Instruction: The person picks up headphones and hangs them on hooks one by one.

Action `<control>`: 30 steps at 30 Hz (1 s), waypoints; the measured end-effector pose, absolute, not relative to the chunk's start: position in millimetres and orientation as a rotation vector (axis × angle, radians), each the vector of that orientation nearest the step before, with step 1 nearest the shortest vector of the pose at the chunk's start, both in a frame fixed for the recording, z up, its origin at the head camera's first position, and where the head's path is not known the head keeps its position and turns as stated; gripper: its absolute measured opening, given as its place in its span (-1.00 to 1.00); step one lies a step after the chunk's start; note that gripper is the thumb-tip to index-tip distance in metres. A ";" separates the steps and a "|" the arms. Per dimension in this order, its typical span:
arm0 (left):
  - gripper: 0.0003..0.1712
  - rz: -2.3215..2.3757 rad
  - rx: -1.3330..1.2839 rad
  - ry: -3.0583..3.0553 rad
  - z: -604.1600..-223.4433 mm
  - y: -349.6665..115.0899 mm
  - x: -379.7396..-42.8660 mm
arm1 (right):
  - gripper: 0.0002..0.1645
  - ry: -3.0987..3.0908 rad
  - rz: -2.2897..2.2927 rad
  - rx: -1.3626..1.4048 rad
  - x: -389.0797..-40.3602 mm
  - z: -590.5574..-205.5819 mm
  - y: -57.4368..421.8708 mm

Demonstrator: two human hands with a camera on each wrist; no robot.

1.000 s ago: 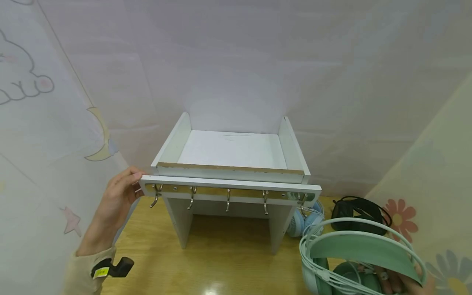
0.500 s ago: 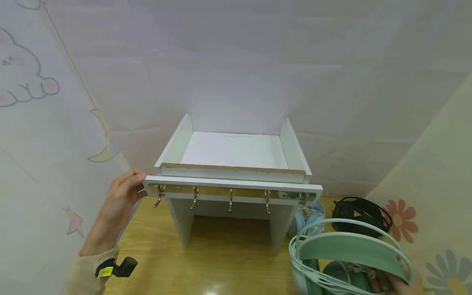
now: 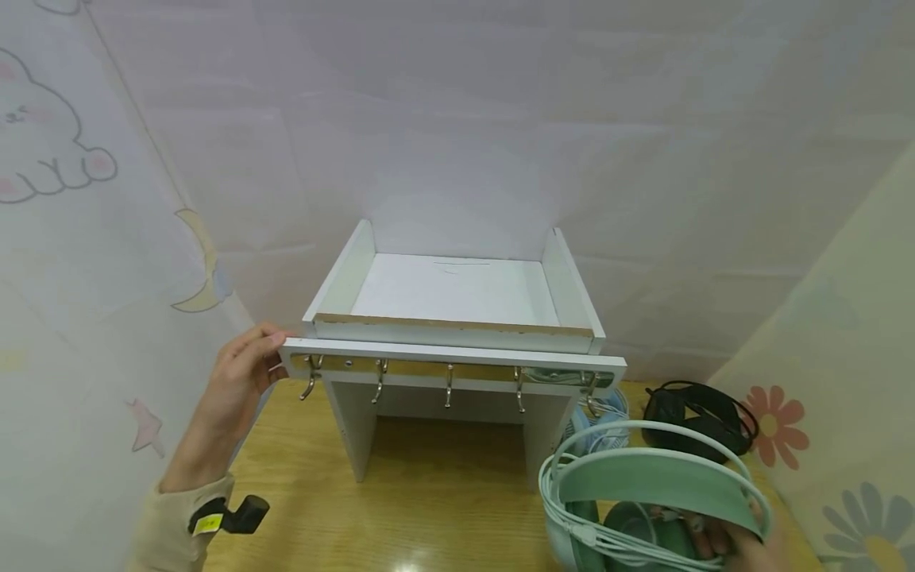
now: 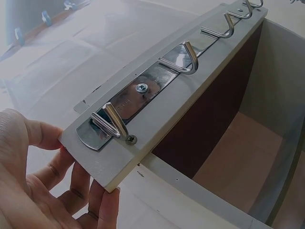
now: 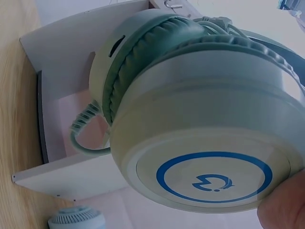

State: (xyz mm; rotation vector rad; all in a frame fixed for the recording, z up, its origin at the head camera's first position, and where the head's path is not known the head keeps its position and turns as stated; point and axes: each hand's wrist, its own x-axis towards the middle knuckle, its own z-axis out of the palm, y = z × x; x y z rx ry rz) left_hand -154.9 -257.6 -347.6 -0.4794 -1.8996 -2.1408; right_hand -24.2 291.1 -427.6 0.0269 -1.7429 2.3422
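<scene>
I have the mint-green over-ear headphones (image 3: pixel 665 475) held up in front of the white shelf unit (image 3: pixel 457 294) and to its right. The right hand (image 3: pixel 747 548) grips one ear cup; its fingers are curled in, though the headband hides part of them from me. Bundled pale cable (image 3: pixel 622 548) hangs along the headphones. At the shelf unit's front left corner, the left hand (image 3: pixel 241 377) pinches the end of the hook board (image 3: pixel 457 350), fingers bent and closed down to the board's edge. Five metal hooks (image 3: pixel 449 385) line that board across the shelf unit's front. To the shelf unit's right, I see light-blue headphones (image 3: pixel 600 415) on the wood-grain table (image 3: pixel 429 508), and farther right a black object (image 3: pixel 665 409) with a looped cord that I can't identify. White fabric (image 3: pixel 457 119) hangs behind the shelf unit
</scene>
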 end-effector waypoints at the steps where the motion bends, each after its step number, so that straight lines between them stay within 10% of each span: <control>1: -0.60 -2.139 -0.482 -1.899 -347.6 -257.5 -154.7 | -0.43 -1.753 2.336 0.001 -24.3 -428.3 290.4; 30: -0.57 -2.136 -0.520 -1.878 -349.1 -256.6 -155.7 | -0.46 -1.542 2.186 -0.039 -36.9 -421.7 235.8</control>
